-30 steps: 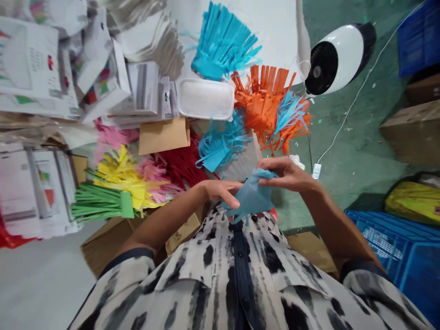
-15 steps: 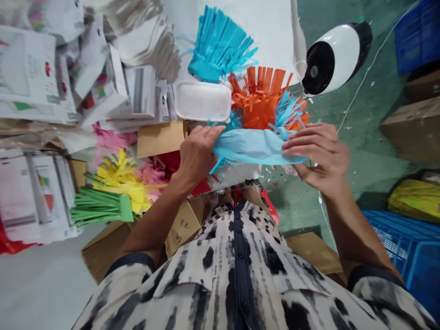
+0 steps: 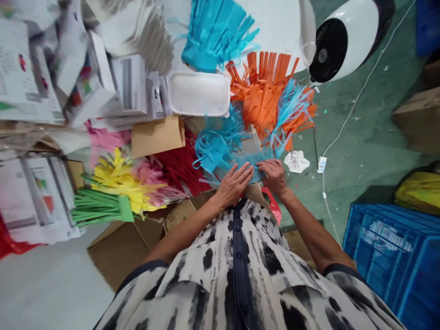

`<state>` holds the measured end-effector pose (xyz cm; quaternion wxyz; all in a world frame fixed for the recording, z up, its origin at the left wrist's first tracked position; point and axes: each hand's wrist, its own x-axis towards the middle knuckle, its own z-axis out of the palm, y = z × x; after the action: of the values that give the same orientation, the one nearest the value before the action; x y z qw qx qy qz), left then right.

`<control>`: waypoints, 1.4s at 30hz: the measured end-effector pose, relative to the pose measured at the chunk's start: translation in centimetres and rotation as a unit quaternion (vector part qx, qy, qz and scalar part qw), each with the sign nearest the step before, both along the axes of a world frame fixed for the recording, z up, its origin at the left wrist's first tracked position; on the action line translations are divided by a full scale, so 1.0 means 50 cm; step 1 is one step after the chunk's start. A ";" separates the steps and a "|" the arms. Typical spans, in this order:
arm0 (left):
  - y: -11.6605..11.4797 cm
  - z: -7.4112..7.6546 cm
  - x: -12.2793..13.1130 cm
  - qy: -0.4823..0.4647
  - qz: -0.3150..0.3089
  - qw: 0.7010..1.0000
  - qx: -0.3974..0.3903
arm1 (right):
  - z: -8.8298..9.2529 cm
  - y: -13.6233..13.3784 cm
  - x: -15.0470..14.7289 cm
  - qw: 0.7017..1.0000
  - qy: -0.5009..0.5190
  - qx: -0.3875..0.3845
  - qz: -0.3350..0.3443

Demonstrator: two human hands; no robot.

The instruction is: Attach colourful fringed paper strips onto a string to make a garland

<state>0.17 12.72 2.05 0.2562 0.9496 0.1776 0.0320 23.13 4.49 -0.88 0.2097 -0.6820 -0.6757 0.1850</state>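
Observation:
My left hand (image 3: 234, 183) lies flat with fingers stretched out, pressing on a light blue paper sheet (image 3: 248, 161) on the pile in front of me. My right hand (image 3: 274, 174) rests beside it on the same sheet, fingers bent down onto the paper. Blue fringed paper (image 3: 217, 147) lies just beyond my fingers, and orange fringed paper (image 3: 261, 94) sits farther back.
A white tray (image 3: 199, 93), another blue fringe bundle (image 3: 216, 34), and yellow (image 3: 118, 176), green (image 3: 98, 207), pink and red paper lie to the left among white boxes (image 3: 127, 85). A fan (image 3: 343, 39), its cable, a crumpled paper (image 3: 296, 161) and a blue crate (image 3: 392, 247) stand at right.
Both hands held the blue sheet stretched up between them half a second ago. Now they have come down and together, pressing the sheet onto the pile.

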 end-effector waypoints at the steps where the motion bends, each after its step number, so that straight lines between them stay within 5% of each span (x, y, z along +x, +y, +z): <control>1: 0.001 -0.017 0.007 0.005 -0.007 1.000 -0.003 | 0.004 -0.002 0.001 1.000 -0.017 -0.006 0.010; 4: 0.011 -0.042 0.009 0.012 -0.018 1.000 -0.014 | 0.019 -0.010 0.002 0.996 -0.077 -0.020 0.047; 8: 0.013 -0.035 -0.011 0.016 0.003 1.000 -0.017 | 0.034 -0.025 -0.002 0.989 -0.123 -0.022 0.074; 17: 0.016 -0.021 -0.010 0.002 0.113 0.992 -0.063 | 0.073 0.008 -0.002 0.986 -0.088 -0.060 0.126; 21: 0.028 -0.022 -0.015 -0.015 0.116 0.989 -0.093 | 0.079 0.035 0.009 0.981 -0.067 -0.104 0.146; 32: 0.036 -0.009 0.010 0.035 0.275 0.960 -0.045 | 0.054 0.049 -0.004 0.980 -0.037 -0.191 -0.051; 42: 0.056 -0.016 0.036 0.134 0.277 0.951 0.007 | 0.055 0.074 -0.046 0.959 -0.108 -0.230 -0.126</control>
<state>1.97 15.54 1.24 0.2048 0.8603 0.4662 -0.0244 20.82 8.18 1.86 -0.0053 -0.8073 -0.5423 0.2324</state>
